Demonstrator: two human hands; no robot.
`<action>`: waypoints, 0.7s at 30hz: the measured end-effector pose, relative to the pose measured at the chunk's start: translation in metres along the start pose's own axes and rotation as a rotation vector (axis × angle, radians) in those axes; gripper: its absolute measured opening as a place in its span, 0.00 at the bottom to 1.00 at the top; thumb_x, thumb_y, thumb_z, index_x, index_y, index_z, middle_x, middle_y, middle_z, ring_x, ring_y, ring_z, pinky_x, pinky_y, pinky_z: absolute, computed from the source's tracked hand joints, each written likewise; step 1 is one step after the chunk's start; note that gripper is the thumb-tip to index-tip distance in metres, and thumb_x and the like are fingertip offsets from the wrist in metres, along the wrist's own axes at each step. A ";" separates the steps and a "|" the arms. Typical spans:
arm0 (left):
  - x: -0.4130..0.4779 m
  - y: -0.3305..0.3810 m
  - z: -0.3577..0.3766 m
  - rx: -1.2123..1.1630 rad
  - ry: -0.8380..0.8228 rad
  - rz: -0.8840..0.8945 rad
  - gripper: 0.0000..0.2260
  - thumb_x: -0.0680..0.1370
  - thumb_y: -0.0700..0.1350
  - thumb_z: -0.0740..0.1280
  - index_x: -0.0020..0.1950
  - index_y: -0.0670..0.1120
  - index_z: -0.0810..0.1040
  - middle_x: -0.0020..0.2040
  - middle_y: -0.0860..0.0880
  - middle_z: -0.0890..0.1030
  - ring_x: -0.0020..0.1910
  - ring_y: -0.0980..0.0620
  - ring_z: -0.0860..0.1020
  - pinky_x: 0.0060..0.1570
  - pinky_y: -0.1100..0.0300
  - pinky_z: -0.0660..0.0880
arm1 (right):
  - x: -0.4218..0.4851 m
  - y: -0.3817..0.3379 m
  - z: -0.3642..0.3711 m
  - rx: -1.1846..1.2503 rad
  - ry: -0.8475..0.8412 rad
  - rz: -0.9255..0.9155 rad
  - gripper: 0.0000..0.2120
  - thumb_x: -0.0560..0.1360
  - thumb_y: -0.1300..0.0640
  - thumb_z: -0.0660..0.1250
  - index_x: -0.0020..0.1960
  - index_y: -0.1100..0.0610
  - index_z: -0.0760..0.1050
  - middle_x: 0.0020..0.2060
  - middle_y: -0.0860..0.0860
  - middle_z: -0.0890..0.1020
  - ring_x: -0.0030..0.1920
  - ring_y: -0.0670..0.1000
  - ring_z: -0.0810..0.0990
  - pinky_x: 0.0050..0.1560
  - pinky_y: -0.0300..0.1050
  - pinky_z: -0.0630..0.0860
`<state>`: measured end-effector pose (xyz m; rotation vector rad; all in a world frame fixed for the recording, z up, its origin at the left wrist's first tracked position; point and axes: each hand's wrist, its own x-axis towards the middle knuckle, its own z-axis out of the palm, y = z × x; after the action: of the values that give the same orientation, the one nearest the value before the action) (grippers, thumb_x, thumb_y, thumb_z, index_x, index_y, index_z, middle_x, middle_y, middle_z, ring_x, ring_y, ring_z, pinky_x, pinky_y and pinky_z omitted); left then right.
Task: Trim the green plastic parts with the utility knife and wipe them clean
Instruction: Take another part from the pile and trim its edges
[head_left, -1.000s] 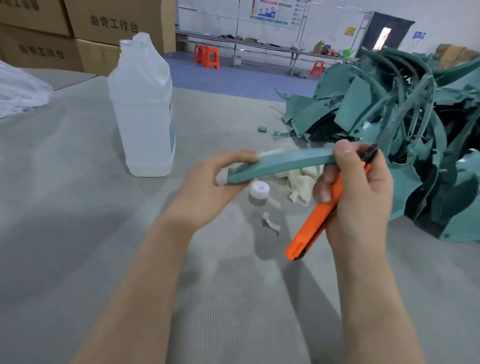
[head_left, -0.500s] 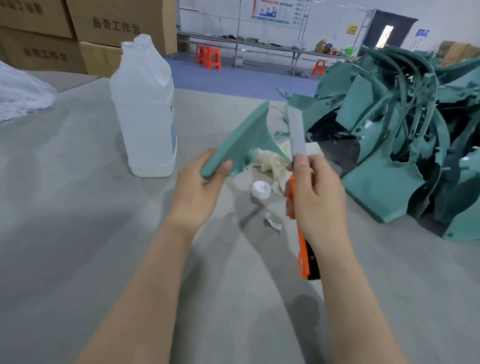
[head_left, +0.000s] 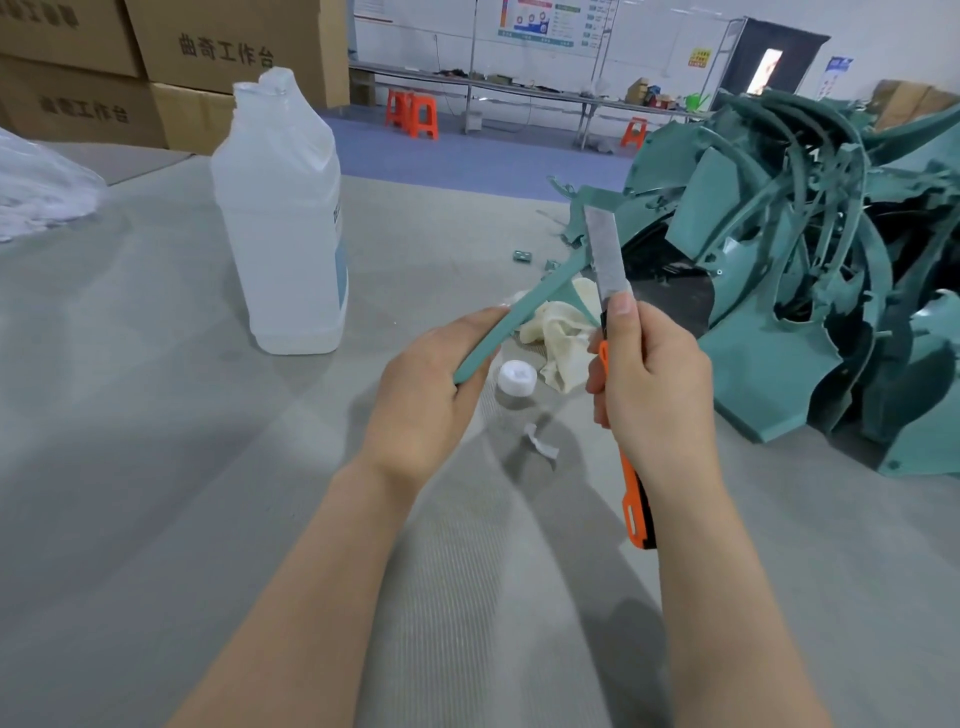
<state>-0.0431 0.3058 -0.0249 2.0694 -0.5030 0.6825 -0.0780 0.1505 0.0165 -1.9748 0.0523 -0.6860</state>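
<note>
My left hand grips a thin green plastic part by its near end; the part is seen edge-on and slants up to the right. My right hand holds the orange utility knife upright, its long grey blade extended above my thumb. The blade stands close to the part's far end; contact cannot be told. A cream cloth lies crumpled on the table behind my hands.
A big pile of green plastic parts fills the right side. A tall open white bottle stands at the left, its cap and a paper scrap near my hands. Cardboard boxes and a plastic bag lie behind.
The green part has turned from a broad face to edge-on in my left hand. My right hand keeps the knife upright, after swinging it up from a slanted hold a second ago.
</note>
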 end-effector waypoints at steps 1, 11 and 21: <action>0.000 0.000 0.000 0.020 -0.002 0.006 0.16 0.80 0.41 0.61 0.66 0.52 0.75 0.60 0.56 0.79 0.57 0.54 0.77 0.56 0.64 0.71 | 0.000 0.000 -0.001 -0.013 -0.004 0.000 0.22 0.83 0.45 0.54 0.37 0.59 0.69 0.30 0.56 0.77 0.31 0.53 0.73 0.40 0.60 0.77; -0.001 -0.002 0.002 0.061 0.009 0.039 0.16 0.79 0.44 0.60 0.66 0.51 0.75 0.60 0.56 0.79 0.56 0.55 0.77 0.53 0.66 0.70 | -0.002 0.002 -0.004 -0.047 -0.089 -0.005 0.21 0.82 0.46 0.55 0.35 0.56 0.68 0.27 0.53 0.74 0.28 0.51 0.70 0.34 0.54 0.74; 0.000 0.001 0.001 0.062 0.012 0.047 0.15 0.80 0.42 0.61 0.67 0.50 0.75 0.61 0.53 0.79 0.56 0.54 0.76 0.54 0.66 0.68 | -0.007 -0.001 0.001 -0.129 -0.203 -0.108 0.25 0.81 0.44 0.55 0.39 0.65 0.70 0.32 0.62 0.76 0.30 0.60 0.73 0.32 0.54 0.74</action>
<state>-0.0435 0.3049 -0.0251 2.1162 -0.5311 0.7462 -0.0837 0.1545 0.0137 -2.1742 -0.1369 -0.5588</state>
